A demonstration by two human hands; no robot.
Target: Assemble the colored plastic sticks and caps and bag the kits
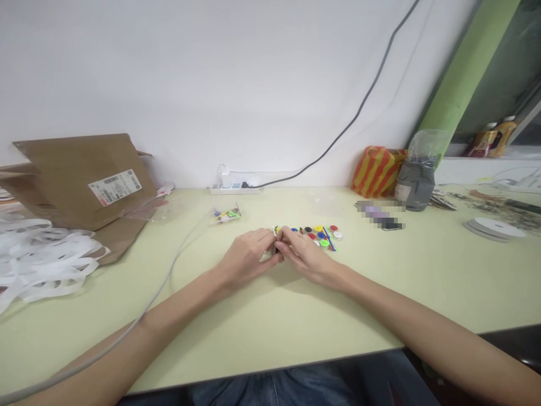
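Note:
My left hand (249, 255) and my right hand (303, 255) meet at the middle of the pale yellow table (270, 316). Both have their fingers pinched together around a small object (276, 246) that I cannot make out. Just right of my fingertips lies a cluster of small coloured round pieces (322, 234) in red, yellow, blue, green and white. A small clear bag of coloured pieces (227, 215) lies farther back and to the left.
A folded cardboard box (84, 180) and a heap of white strips (38, 259) are at the left. A white power strip (234, 186) sits by the wall. An orange striped bag (377, 169), a grey container (415, 183) and a white tape roll (494, 228) stand at the right. A grey cable (169, 276) crosses the table.

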